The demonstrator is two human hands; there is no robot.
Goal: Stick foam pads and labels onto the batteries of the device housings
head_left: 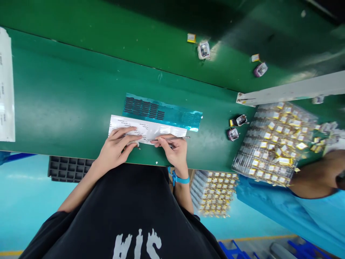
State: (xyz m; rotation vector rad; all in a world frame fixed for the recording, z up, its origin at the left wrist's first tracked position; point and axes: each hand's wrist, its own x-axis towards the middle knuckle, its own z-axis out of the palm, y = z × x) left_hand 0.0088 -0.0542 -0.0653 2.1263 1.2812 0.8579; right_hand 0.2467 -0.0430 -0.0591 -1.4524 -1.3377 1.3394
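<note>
A white sheet of printed labels point(172, 130) lies before me, and a blue-green film strip with rows of dark slim pieces point(144, 108) lies just beyond it. My left hand point(117, 144) rests over the sheet's left part, fingers stretched across it. Between its thumb and fingers is a small white-and-dark piece point(138, 144), mostly hidden. Over the sheet's right side, my right hand point(175, 148) is closed around slim metal tweezers point(181, 137), their tip pointing left at the labels, near the left fingertips. Whether the tip touches a label is too small to tell.
Stacked clear trays of yellow-and-silver batteries point(275, 144) stand on the right, beside a co-worker's arm point(318, 174). Small opened device housings point(204, 50) lie on the green table point(67, 93). A white post point(291, 87) borders the right. More label sheets point(5, 90) lie far left.
</note>
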